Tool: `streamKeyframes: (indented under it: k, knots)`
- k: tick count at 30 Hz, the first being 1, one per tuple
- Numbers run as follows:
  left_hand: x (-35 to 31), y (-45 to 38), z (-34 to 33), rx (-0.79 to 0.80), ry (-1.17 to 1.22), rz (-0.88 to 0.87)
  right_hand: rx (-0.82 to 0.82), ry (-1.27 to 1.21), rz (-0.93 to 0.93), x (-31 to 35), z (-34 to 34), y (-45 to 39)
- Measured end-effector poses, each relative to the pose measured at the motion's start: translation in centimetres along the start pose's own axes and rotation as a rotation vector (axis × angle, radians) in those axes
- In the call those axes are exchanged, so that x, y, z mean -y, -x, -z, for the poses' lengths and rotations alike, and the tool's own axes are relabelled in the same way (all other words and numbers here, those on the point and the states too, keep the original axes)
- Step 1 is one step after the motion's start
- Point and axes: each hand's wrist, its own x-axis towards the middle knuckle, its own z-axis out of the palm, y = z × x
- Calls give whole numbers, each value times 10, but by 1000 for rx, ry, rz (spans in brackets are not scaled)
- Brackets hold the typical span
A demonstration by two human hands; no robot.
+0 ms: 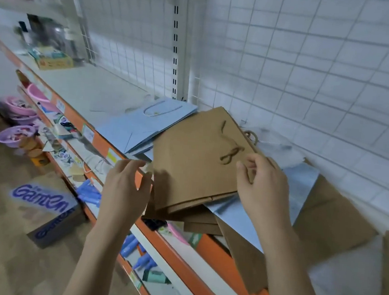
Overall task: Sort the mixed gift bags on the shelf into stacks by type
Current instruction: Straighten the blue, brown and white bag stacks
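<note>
A brown kraft paper bag (pixel 194 161) with dark cord handles lies tilted on top of several more brown bags at the shelf's front edge. My right hand (pixel 262 188) pinches its right edge with curled fingers. My left hand (pixel 126 183) is at the bag's left edge, fingers spread and relaxed, thumb touching the bag. Left of it lies a stack of light blue gift bags (pixel 143 124) with a white cord handle. A silvery blue bag (pixel 301 180) sits under the brown one, and more brown bags (pixel 335 221) lie flat to the right.
The grey shelf board (pixel 88 86) has an orange front rail and a white wire mesh back (pixel 290 61). A small printed box (pixel 53 61) stands far left on it. Lower shelves hold pink bowls (pixel 16 134) and small goods. A cardboard carton (pixel 49 207) sits on the floor.
</note>
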Motion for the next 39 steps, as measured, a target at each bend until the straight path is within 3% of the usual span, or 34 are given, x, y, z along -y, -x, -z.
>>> streamKeyframes:
  k: [4, 10, 13, 18, 21, 28, 35, 39]
  knots:
    - [17, -54, -12, 28, 62, -51, -50, 48, -60, 18, -25, -22]
    - [62, -140, -26, 242, 53, -206, -71, 139, -183, 57, -68, -42]
    - [84, -181, -20, 300, 83, -126, -42, 156, -257, 76, -88, -45]
    - [119, -234, -27, 590, -115, 19, -1, 185, -376, 95, -116, -42]
    - [133, -250, -33, 667, -163, 58, -32, 202, -423, 101, -122, -38]
    - [138, -253, -31, 535, -23, 25, -93, 250, -459, 115, -134, -35]
    - [132, -257, -23, 455, 400, 73, -135, 276, -547, 117, -129, -26]
    - [122, -251, -25, 436, 589, 67, -214, 349, -722, 111, -111, -9]
